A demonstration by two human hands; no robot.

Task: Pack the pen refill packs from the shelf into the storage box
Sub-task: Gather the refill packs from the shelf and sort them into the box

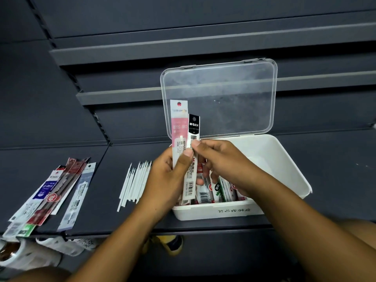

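Fingers (195,143) of the right hand (221,159) pinch the black-topped pack (193,127) at mid-length; the left hand (166,176) grips it and a pink pack (179,123) upright over the storage box (284,159), at its left edge. These sleeves look light, thin and bendy (probably slick film) — best held mid-length. More packs (61,188) lie on the shelf (114,159), well left of the box.

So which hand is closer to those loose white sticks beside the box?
Left. The left hand, holding the pink pack, sits just right of the loose white sticks; the right hand, pinching the black-topped pack, is farther right, above the storage box.
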